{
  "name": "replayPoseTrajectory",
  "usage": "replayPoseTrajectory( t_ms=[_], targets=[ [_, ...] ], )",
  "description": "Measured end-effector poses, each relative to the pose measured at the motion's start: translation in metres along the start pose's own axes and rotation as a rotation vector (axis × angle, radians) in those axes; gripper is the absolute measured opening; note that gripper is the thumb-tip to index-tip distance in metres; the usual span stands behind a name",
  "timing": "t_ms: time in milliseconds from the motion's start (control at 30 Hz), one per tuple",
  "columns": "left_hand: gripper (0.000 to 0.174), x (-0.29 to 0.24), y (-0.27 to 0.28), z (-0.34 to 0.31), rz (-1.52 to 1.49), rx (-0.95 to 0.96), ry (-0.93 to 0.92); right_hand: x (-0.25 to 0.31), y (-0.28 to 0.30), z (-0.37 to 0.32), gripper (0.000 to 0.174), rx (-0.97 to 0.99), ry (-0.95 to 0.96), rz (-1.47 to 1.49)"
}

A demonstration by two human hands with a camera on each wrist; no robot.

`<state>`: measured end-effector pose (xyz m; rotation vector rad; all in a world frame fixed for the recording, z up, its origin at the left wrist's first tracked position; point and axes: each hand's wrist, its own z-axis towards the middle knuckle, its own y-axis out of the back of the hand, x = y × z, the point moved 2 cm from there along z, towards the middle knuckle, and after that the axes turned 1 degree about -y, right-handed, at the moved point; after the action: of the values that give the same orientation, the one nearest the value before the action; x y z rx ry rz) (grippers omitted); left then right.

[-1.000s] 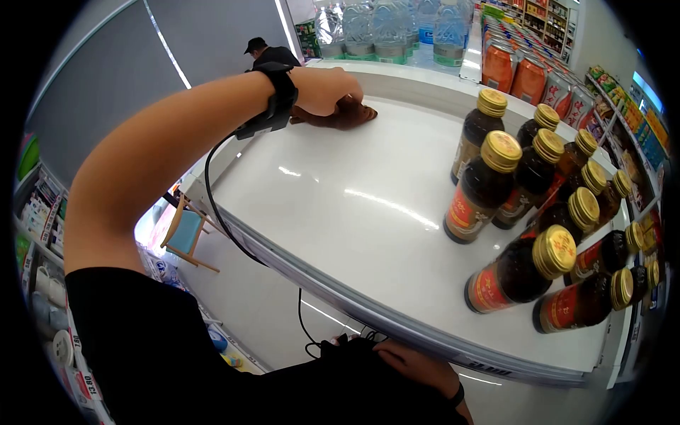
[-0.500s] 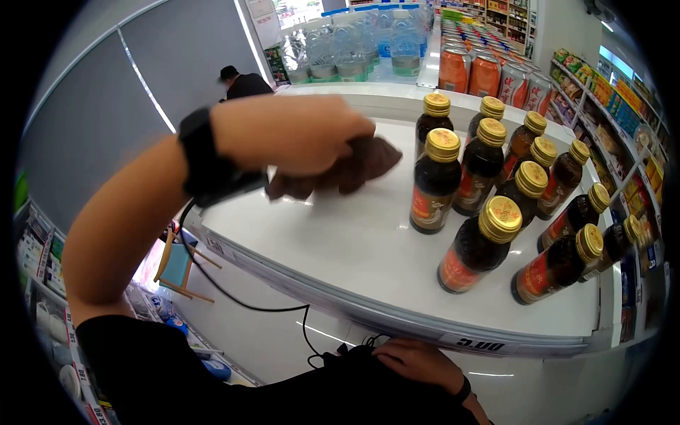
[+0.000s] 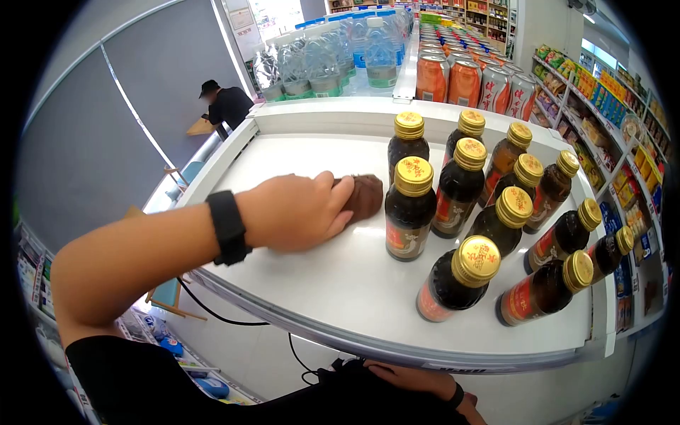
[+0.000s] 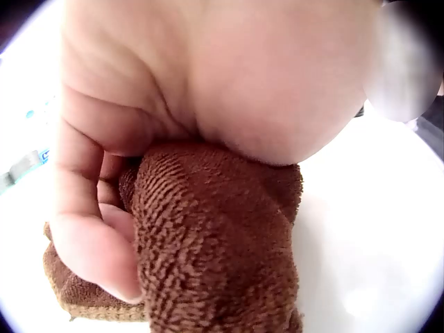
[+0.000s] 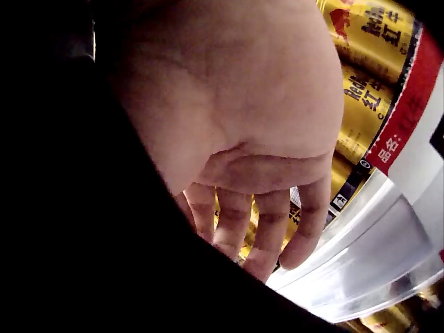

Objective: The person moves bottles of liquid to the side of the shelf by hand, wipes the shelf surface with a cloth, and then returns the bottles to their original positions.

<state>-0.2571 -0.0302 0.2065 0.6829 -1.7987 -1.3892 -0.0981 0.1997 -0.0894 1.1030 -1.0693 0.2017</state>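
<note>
My left hand [image 3: 301, 212] grips a crumpled brown towel [image 3: 367, 197] on the white shelf top [image 3: 304, 297]. In the left wrist view the towel [image 4: 215, 236] shows a ribbed, fluffy pile, and my fingers [image 4: 94, 236] curl round its side. Just right of the towel stand several dark glass bottles [image 3: 409, 219] with gold caps and red labels. Low by the body, at the shelf's front edge, is my right hand [image 3: 414, 380]. The right wrist view has its fingers [image 5: 267, 225] loosely bent, holding nothing, partly hidden by black cloth.
Behind the raised back rim [image 3: 333, 117] stand water bottles [image 3: 312, 64] and rows of orange and silver cans [image 3: 464, 79]. A black cable [image 3: 212, 312] hangs below the front edge. Gold cans [image 5: 357, 104] sit behind the right hand. Beyond the far left corner is a person [image 3: 228, 106].
My left hand has brought the towel from the far left part of the shelf toward me and right, close to the bottles. The head view has shifted; the right hand stays low.
</note>
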Motion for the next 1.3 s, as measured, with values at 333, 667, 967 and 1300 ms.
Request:
replayPoseTrajectory(
  t_ms=[333, 667, 967, 1300],
  targets=[
    [0.044, 0.065, -0.006, 0.045, 0.038, 0.110, 0.177, 0.014, 0.005, -0.006, 0.037, -0.225, 0.202, -0.568],
    [0.047, 0.109, -0.020, 0.036, 0.058, 0.063, 0.360, 0.041, 0.032, -0.010, 0.025, -0.047, -0.069, 0.109],
    [0.055, 0.112, -0.021, 0.005, -0.112, 0.269, 0.495, 0.057, 0.042, -0.013, 0.021, -0.078, 0.016, 0.069],
    [0.039, 0.027, 0.007, -0.066, -0.062, 0.278, 0.477, 0.067, 0.037, 0.000, 0.013, 0.003, 0.108, 0.046]
  ],
)
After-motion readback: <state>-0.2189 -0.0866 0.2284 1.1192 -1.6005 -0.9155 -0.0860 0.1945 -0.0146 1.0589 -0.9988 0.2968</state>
